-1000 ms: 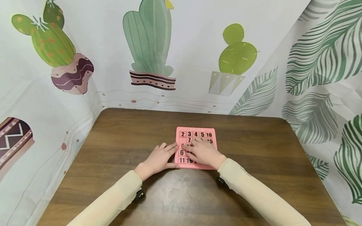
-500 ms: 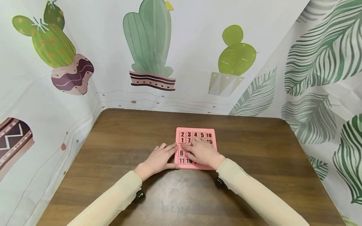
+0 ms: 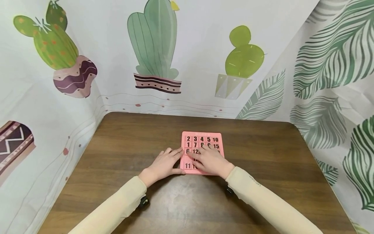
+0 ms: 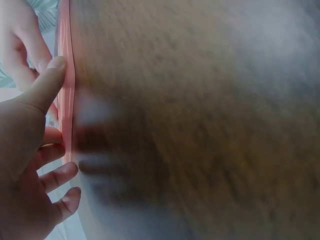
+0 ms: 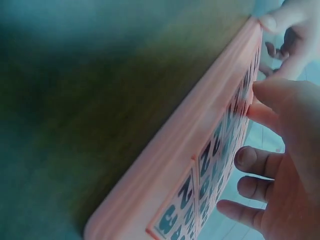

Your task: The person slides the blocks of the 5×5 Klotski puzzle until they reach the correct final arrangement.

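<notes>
A pink sliding number puzzle (image 3: 201, 134) lies flat on the table, with black numbers on pale square tiles. My left hand (image 3: 162, 165) holds its near left corner, thumb at the front edge and fingertips along the left side. Over the lower right part of the board is my right hand (image 3: 212, 160), its index fingertip touching the left column near the 6 tile (image 3: 188, 151). In the right wrist view, the right thumb and index finger reach the board's face while the other fingers (image 5: 255, 162) are spread apart above it. Several tiles are hidden under this hand.
The brown wooden table (image 3: 131, 139) has rounded far corners. Behind and beside it hangs a white cloth (image 3: 201, 55) printed with cacti and leaves. Dark straps with small devices (image 3: 144, 201) sit under both wrists.
The 1 tile has moved up into the second row, then the 6 tile into the third row. The right hand has shifted slightly; the left hand and board stay in place.
</notes>
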Available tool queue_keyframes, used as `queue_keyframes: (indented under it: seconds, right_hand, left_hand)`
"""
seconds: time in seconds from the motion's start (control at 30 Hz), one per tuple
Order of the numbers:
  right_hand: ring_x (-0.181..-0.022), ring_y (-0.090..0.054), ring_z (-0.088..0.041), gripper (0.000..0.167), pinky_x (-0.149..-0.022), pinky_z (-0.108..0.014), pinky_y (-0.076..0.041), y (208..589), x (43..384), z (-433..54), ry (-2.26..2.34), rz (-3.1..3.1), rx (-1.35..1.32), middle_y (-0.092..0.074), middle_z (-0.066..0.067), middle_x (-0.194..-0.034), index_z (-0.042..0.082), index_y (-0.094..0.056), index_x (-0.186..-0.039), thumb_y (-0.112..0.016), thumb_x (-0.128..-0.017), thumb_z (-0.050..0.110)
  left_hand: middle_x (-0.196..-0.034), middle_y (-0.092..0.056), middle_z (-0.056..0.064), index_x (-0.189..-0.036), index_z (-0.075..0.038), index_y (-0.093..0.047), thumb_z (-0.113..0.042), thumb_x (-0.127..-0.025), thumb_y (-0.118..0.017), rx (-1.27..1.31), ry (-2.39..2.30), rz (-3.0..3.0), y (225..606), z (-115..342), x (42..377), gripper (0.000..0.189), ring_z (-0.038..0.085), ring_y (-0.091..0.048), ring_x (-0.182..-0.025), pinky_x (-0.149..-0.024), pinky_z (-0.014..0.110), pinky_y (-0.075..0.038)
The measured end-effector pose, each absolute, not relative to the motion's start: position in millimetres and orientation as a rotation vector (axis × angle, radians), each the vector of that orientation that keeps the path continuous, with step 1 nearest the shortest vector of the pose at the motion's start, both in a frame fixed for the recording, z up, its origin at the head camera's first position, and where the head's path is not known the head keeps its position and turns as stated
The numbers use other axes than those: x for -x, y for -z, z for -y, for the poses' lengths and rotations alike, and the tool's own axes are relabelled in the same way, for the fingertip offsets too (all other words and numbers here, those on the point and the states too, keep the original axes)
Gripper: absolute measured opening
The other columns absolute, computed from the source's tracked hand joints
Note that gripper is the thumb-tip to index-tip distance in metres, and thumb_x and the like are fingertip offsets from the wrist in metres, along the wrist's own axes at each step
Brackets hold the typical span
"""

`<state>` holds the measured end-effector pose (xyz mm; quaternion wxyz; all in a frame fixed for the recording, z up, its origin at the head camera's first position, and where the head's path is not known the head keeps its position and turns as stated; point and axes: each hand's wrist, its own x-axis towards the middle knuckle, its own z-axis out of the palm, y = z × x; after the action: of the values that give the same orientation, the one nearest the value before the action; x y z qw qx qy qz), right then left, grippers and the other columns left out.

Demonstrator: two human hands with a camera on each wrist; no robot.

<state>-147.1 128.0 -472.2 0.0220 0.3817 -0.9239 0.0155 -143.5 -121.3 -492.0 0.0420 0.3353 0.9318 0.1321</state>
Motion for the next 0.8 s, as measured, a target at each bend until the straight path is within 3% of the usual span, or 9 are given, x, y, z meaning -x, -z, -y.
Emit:
queue_keyframes:
  seconds: [0.1, 0.3, 0.47, 0.8]
  right_hand:
    - [-0.114, -0.064, -0.035, 0.043, -0.104, -0.059, -0.046, 472.3, 150.1, -127.2, -0.026, 2.906, -1.159, -0.071, -0.012, -0.108, 0.028, -0.064, -0.145, -0.059, -0.104, 0.04]
    - [-0.101, -0.061, -0.026, 0.041, -0.092, -0.05, -0.05, 471.2, 130.1, -130.8, -0.059, 2.795, -1.287, -0.07, -0.006, -0.102, 0.027, -0.068, -0.141, -0.062, -0.103, 0.04]
    - [-0.102, -0.058, -0.024, 0.042, -0.092, -0.05, -0.051, 471.8, 115.9, -133.3, -0.079, 2.742, -1.359, -0.069, -0.004, -0.102, 0.029, -0.067, -0.142, -0.063, -0.102, 0.042]
    - [-0.104, -0.064, -0.03, 0.04, -0.097, -0.053, -0.049, 475.3, 131.9, -129.3, -0.047, 2.773, -1.243, -0.07, -0.007, -0.102, 0.027, -0.069, -0.14, -0.064, -0.102, 0.036]
  left_hand:
    - [-0.161, -0.047, 0.012, -0.154, -0.005, -0.051, -0.061, -0.088, -0.073, -1.024, -0.413, -2.847, 492.5, 120.4, 143.7, 0.089, 0.032, -0.052, -0.122, -0.093, 0.05, -0.046]
    - [-0.161, -0.046, 0.012, -0.154, -0.004, -0.05, -0.061, -0.089, -0.073, -1.018, -0.431, -2.835, 491.3, 120.9, 143.9, 0.09, 0.033, -0.051, -0.123, -0.095, 0.051, -0.045]
    - [-0.161, -0.046, 0.012, -0.155, -0.004, -0.048, -0.062, -0.089, -0.073, -1.0, -0.427, -2.836, 491.6, 122.0, 144.8, 0.092, 0.033, -0.05, -0.125, -0.1, 0.054, -0.045]
    - [-0.16, -0.047, 0.012, -0.153, -0.005, -0.052, -0.061, -0.088, -0.074, -1.039, -0.417, -2.856, 491.9, 121.7, 143.7, 0.089, 0.032, -0.053, -0.12, -0.091, 0.048, -0.046]
